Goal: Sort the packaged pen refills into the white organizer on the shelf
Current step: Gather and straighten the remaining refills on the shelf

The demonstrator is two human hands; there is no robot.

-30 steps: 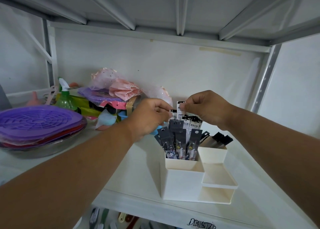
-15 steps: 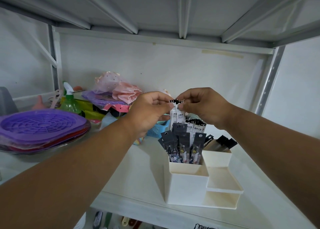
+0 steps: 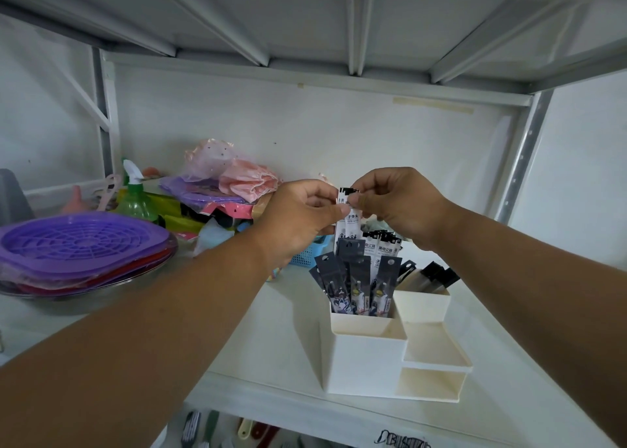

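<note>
Two hands meet above a white organizer (image 3: 364,362) on a shelf (image 3: 278,315). Left hand (image 3: 302,220) and right hand (image 3: 400,203) both pinch the top of a white refill packet (image 3: 351,218) between thumb and fingertips, its lower end hidden among the others. Directly below the pinch, dark refill packets (image 3: 356,284) (standing upright, slightly fanned) fill the organizer's tall rear compartment. Left of the pinch lie a purple tray (image 3: 78,244) and a green spray bottle (image 3: 135,199).
</note>
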